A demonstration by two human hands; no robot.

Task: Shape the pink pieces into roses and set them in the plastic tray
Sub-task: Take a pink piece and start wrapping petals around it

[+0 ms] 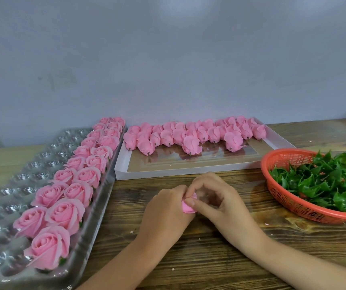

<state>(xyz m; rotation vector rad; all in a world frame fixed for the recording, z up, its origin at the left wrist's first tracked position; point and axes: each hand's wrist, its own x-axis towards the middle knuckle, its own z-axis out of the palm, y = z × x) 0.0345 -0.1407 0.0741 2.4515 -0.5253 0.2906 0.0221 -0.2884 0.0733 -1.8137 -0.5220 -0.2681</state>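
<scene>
Both hands meet over the wooden table around one pink piece [187,207]. My left hand [165,206] cups it from the left with curled fingers. My right hand [211,193] pinches its top edge with thumb and forefinger. Most of the piece is hidden between them. A clear plastic tray [6,197] lies at the left, with two rows of finished pink roses [67,208] along its right side. Several unshaped pink pieces [190,135] lie in a white cardboard box [188,170] behind my hands.
An orange plastic basket [306,210] full of green leaf pieces [331,181] stands at the right. A grey wall rises straight behind the box. Bare wooden tabletop [199,258] lies between my forearms and in front of the box.
</scene>
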